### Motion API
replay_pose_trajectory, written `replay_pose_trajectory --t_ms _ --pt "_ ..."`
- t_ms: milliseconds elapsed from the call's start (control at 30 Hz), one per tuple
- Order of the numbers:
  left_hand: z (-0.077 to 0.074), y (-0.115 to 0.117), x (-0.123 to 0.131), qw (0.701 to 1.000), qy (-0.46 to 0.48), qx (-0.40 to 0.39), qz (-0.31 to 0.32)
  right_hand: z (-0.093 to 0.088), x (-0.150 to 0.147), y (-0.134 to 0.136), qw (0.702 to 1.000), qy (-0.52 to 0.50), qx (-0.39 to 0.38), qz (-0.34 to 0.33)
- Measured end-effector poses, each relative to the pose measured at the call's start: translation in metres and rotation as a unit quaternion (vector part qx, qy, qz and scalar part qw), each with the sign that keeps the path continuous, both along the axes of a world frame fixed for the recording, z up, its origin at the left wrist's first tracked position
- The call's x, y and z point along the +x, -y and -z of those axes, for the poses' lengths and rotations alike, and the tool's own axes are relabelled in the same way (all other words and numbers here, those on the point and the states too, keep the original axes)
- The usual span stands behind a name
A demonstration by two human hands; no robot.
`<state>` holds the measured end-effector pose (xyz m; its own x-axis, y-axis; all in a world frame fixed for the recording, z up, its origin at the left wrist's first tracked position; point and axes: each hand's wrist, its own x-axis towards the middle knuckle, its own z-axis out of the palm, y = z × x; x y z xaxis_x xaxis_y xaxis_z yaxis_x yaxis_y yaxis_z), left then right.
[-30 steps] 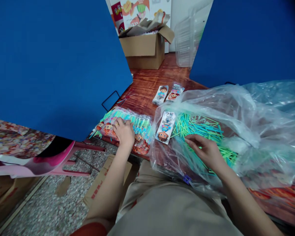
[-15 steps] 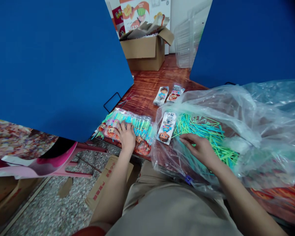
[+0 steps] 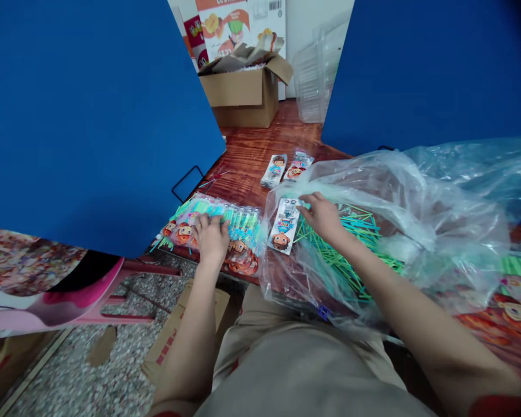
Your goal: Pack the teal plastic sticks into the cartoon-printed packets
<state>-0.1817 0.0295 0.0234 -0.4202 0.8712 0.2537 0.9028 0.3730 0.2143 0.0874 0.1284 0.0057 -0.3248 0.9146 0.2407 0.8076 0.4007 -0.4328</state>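
Observation:
My left hand (image 3: 212,236) lies with its fingers spread on a row of clear packets (image 3: 244,231) that hold green and blue sticks and printed cartoon faces. My right hand (image 3: 323,217) is at the upper right edge of a white card (image 3: 283,227) with a cartoon figure. Its thumb and forefinger are slightly apart, fingertips near or touching that edge; nothing shows between them. Below this hand lies a loose heap of thin green and blue plastic sticks (image 3: 351,255), partly under my forearm. A clear plastic bag (image 3: 399,185) spreads around and behind the heap.
Farther back on the wooden table (image 3: 260,142) lie two small stacks of cartoon cards (image 3: 274,170). Behind them stands an open cardboard box (image 3: 243,95) beside clear plastic trays (image 3: 310,81). Blue panels (image 3: 91,116) rise on both sides. A pink chair (image 3: 91,301) is at left.
My right hand has moved from the front edge of the stick heap up to the top of the white card. My left hand stays on the packets. The whole view has shifted slightly.

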Motion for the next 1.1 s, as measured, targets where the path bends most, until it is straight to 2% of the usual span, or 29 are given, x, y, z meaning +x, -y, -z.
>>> replay_pose_trajectory --t_ms 167,333,533,700,767,833,900,967,1033,1100 --pt "-0.006 0.009 0.002 0.997 -0.008 0.068 0.019 -0.003 -0.024 -0.021 0.992 0.111 -0.048 0.014" --pt "-0.017 0.022 0.013 0.989 -0.005 0.134 0.056 0.003 -0.023 -0.031 0.992 0.106 -0.060 0.016" --pt "-0.023 0.024 0.047 0.974 0.059 0.165 0.141 0.002 -0.020 -0.034 0.994 0.103 -0.045 0.013" --pt "-0.018 0.017 0.075 0.938 0.138 0.223 0.226 -0.006 -0.013 -0.023 0.994 0.107 -0.013 0.012" --pt "-0.018 0.013 0.083 0.925 0.167 0.232 0.249 -0.011 -0.006 -0.017 0.998 0.065 0.018 0.005" --pt "-0.020 0.008 0.089 0.918 0.186 0.237 0.260 -0.018 0.003 -0.009 0.998 -0.038 0.055 -0.016" --pt "-0.023 0.001 0.095 0.912 0.200 0.245 0.263 -0.026 0.013 0.002 0.983 -0.157 0.079 -0.046" --pt "-0.026 -0.005 0.103 0.901 0.227 0.248 0.275 -0.036 0.022 0.017 0.967 -0.234 0.079 -0.068" --pt "-0.028 -0.008 0.113 0.881 0.292 0.229 0.294 -0.044 0.029 0.036 0.956 -0.275 0.065 -0.079" --pt "-0.029 -0.008 0.125 0.852 0.393 0.176 0.299 -0.050 0.034 0.056 0.949 -0.299 0.061 -0.081"
